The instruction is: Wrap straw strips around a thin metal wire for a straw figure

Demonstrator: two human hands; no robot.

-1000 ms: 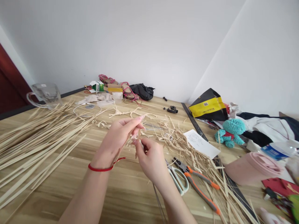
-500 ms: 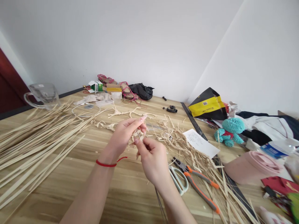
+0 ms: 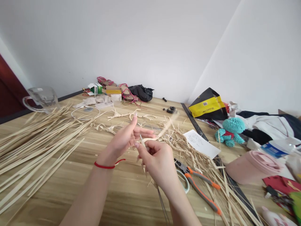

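Observation:
My left hand [image 3: 124, 138], a red string round its wrist, is held above the wooden table [image 3: 70, 179] with its fingers stretched toward a pale straw strip [image 3: 162, 130] and touching it near a thin metal wire [image 3: 141, 138]. My right hand [image 3: 157, 160] is closed round the same strip and the wire, whose lower end [image 3: 162, 204] sticks out below the wrist. The strip bends up and to the right from my fingers, blurred by motion.
Long straw strips [image 3: 35, 147] fan over the table's left. A heap of straw scraps [image 3: 188, 150], scissors [image 3: 184, 182] and orange-handled pliers [image 3: 199, 185] lie to the right. A glass mug [image 3: 41, 99], a paper note [image 3: 202, 144], a teal crochet toy [image 3: 231, 130], a yellow-black bag [image 3: 208, 105] and a pink roll [image 3: 254, 168] stand around.
My left fingers have opened out from a pinch. My right hand has dropped slightly, and the strip now swings up to the right.

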